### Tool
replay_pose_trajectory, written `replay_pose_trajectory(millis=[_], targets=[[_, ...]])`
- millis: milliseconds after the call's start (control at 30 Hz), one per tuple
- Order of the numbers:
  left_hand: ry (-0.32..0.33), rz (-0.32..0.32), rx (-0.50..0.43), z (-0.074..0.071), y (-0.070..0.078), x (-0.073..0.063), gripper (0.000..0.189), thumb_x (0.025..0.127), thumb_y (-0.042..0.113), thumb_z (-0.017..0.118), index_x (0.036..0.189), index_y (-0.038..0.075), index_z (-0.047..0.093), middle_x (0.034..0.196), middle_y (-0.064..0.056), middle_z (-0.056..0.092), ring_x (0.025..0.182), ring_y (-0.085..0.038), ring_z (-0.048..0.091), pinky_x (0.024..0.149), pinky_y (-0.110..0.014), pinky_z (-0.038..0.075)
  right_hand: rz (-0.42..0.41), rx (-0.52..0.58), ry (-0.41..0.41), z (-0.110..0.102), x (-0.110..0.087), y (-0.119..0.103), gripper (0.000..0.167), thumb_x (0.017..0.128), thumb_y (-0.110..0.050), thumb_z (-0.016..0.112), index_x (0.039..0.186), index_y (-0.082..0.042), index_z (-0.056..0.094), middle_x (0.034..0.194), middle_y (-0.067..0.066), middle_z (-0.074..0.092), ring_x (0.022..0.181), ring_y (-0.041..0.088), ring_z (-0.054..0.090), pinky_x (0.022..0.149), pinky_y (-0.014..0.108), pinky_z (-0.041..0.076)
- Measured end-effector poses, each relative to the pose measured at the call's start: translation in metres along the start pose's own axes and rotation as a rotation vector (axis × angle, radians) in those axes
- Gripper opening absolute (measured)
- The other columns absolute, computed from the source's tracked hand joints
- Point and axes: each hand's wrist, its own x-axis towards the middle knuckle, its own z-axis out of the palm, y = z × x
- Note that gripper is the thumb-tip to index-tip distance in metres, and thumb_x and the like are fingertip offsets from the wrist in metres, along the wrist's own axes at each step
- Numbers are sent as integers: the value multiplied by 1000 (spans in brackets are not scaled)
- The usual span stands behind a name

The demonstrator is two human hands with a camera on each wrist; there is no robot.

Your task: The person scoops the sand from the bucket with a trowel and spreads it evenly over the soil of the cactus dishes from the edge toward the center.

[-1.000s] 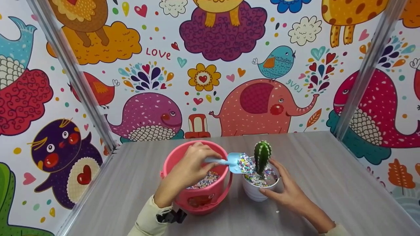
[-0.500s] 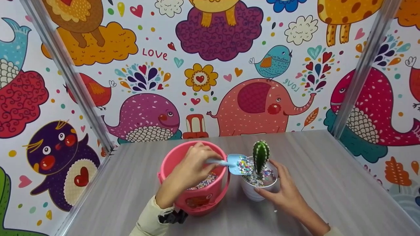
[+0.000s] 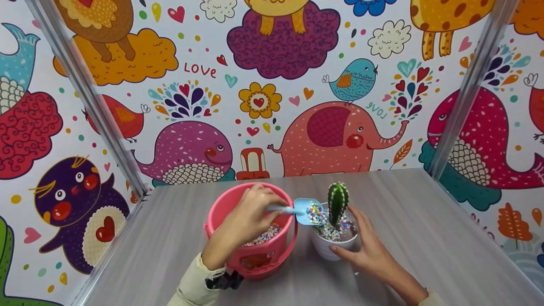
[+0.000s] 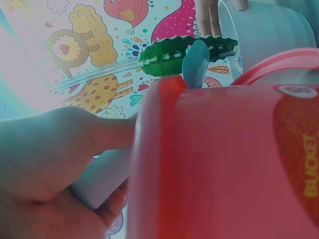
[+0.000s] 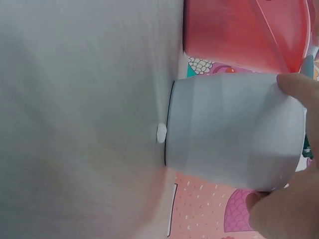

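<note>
My left hand [image 3: 248, 212] holds the handle of a light blue toy shovel [image 3: 301, 211] over the pink bucket's [image 3: 278, 254] rim. Multicoloured pebbles [image 3: 315, 213] lie on the shovel's blade, whose tip reaches over the edge of a white flowerpot [image 3: 329, 250]. In the pot stands a green cactus [image 3: 338, 202] with more pebbles around its base. My right hand [image 3: 370, 250] grips the pot between thumb and fingers on its right side. In the left wrist view the grey-looking shovel handle [image 4: 102, 177] shows in the fingers, and the bucket's wall covers much of the blade.
Inside the bucket lie more small pebbles [image 3: 267, 235], partly behind my left forearm. One white pebble [image 5: 161, 133] rests on the grey table [image 3: 403, 204] beside the pot's base. A wall with cartoon animals [image 3: 335, 144] closes off the back.
Some pebbles have slid off the shovel's blade into the pot, and more now lie around the cactus. Both hands stay nearly in place; the head view has shifted slightly.
</note>
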Motion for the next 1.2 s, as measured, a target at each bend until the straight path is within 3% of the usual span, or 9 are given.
replay_pose_trajectory(millis=[167,267,567,700,833,1067,1200], targets=[[12,22,4,-1,2,0,24,92,23,88,115,16,86,110,3,83,115,-19,62,108,-50,51,12,-58,88,5,-2,-3,124,72,-57,99,168,-16,32,162,15,40,149,38,43,120,72,38],[9,24,4,0,2,0,24,93,22,88,115,15,85,110,3,83,114,-19,61,107,-50,51,25,-83,101,7,-2,-4,127,70,-62,98,167,-16,32,158,15,40,147,36,42,119,72,40],[-4,22,26,1,7,1,23,92,20,88,115,14,85,111,2,83,116,-21,61,109,-51,49,85,-50,-57,-4,3,-5,125,79,-60,92,172,-21,17,176,15,27,161,44,28,121,81,26],[-2,31,40,1,9,1,24,92,21,88,115,14,85,111,2,83,117,-21,61,109,-51,49,123,-42,-45,-2,2,-8,127,77,-61,93,172,-23,18,174,15,29,160,42,31,122,78,28],[-1,28,41,1,9,1,25,91,20,89,115,14,85,111,2,83,119,-21,60,109,-52,49,109,-57,-7,2,1,-10,130,74,-64,94,172,-21,20,168,17,34,155,40,36,122,77,31],[10,27,55,2,8,1,27,90,22,90,115,16,85,112,2,82,119,-19,60,109,-52,50,37,-56,-100,-7,0,-7,125,82,-55,91,173,-17,14,175,18,25,160,43,30,122,79,29],[17,18,59,1,9,0,28,89,23,91,116,16,85,112,2,82,119,-18,60,109,-51,50,49,-55,-108,-8,1,-9,124,82,-54,92,173,-18,15,176,18,24,161,43,28,122,79,28]])
